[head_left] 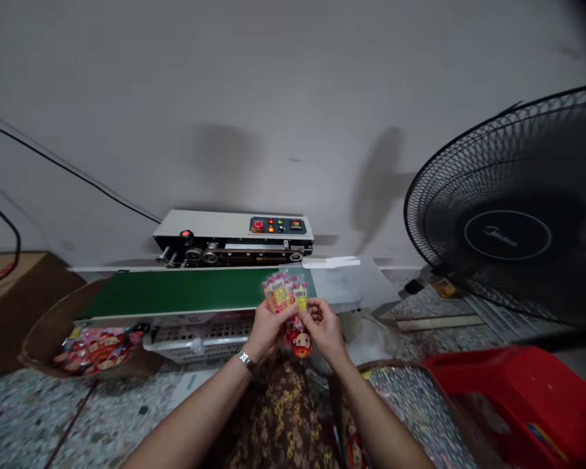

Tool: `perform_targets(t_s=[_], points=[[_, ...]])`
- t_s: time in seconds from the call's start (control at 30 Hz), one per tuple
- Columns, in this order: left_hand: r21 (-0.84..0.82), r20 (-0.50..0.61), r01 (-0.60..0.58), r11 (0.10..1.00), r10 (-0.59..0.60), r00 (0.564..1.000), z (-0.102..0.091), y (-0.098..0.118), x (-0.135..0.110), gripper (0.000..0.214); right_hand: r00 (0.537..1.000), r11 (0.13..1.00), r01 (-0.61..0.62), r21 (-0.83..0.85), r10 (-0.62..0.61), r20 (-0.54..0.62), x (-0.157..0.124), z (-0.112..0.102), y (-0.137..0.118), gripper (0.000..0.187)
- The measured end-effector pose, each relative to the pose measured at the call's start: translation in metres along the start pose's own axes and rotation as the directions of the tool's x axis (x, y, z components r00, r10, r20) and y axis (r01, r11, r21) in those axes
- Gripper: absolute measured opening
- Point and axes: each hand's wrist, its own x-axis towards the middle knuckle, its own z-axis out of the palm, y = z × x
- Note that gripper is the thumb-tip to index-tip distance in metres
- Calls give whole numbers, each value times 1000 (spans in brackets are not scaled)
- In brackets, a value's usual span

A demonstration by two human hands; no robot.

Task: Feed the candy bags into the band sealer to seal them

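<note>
My left hand (268,327) is closed on a fanned bunch of small clear packets (279,291) with pink and yellow print and barcodes. Close beside it, my right hand (325,329) pinches one more packet (300,297) of the same look at the bunch's right side. Below the fingers hangs a red piece with a cartoon face (301,343); what it is attached to is hidden. Just behind the hands runs the green belt (190,290) of a band sealing machine (224,225), its panel lights lit.
A carton of red cartoon packages (100,350) stands at the left under the belt. To the right are a big black fan (508,234), a red plastic bin (532,397) and an open box of shiny packets (415,404). A white plate (342,286) extends the belt.
</note>
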Motion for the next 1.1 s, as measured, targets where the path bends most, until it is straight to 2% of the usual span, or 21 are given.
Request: perform_targets(t_s=[0.1, 0.2, 0.3, 0.37, 0.47, 0.53, 0.6, 0.67, 0.7, 0.77, 0.87, 0.93, 1.0, 1.1], points=[[1, -13, -28, 1000, 28, 1000, -3, 6, 10, 38, 1000, 1000, 13, 28, -13, -16, 10, 15, 5, 27], [-16, -66, -43, 999, 41, 997, -6, 8, 22, 39, 996, 998, 28, 54, -23, -83, 28, 19, 11, 28], [-30, -129, -63, 998, 59, 990, -15, 9, 34, 37, 988, 992, 30, 119, -11, -154, 54, 13, 24, 30], [-24, -160, -56, 998, 51, 986, -23, 11, 41, 37, 982, 995, -7, 104, 26, -185, 76, 2, 35, 33], [-21, -179, -32, 999, 27, 983, -34, 14, 46, 38, 960, 986, -128, -102, 98, -261, 109, -18, 51, 41], [-19, -180, -18, 1000, 14, 983, -39, 15, 48, 40, 940, 934, -200, -294, 98, -328, 127, -27, 59, 44], [-12, -175, -5, 1000, 3, 985, -41, 15, 48, 40, 930, 869, -242, -432, 81, -359, 140, -31, 63, 45], [-11, -165, -2, 1000, 0, 986, -43, 16, 48, 41, 929, 832, -263, -489, 82, -360, 146, -29, 65, 46], [-12, -159, -1, 1000, -1, 987, -43, 16, 48, 41, 930, 830, -267, -489, 89, -356, 148, -27, 64, 46], [-13, -142, 6, 1000, -8, 990, -44, 18, 47, 41, 938, 881, -225, -415, 80, -339, 145, -24, 62, 47], [-8, -82, 34, 999, -35, 996, -46, 22, 44, 42, 927, 987, -16, -160, -45, -373, 129, -22, 52, 53], [3, -17, 57, 998, -57, 998, -45, 24, 42, 40, 898, 993, 117, -20, -115, -424, 113, -21, 44, 50], [27, 71, 80, 996, -82, 994, -40, 27, 39, 35, 898, 986, 158, 55, -120, -424, 96, -17, 34, 39], [105, 242, 102, 989, -125, 962, -27, 29, 37, 33, 943, 982, 142, 125, -96, -318, 75, -5, 19, 29]])
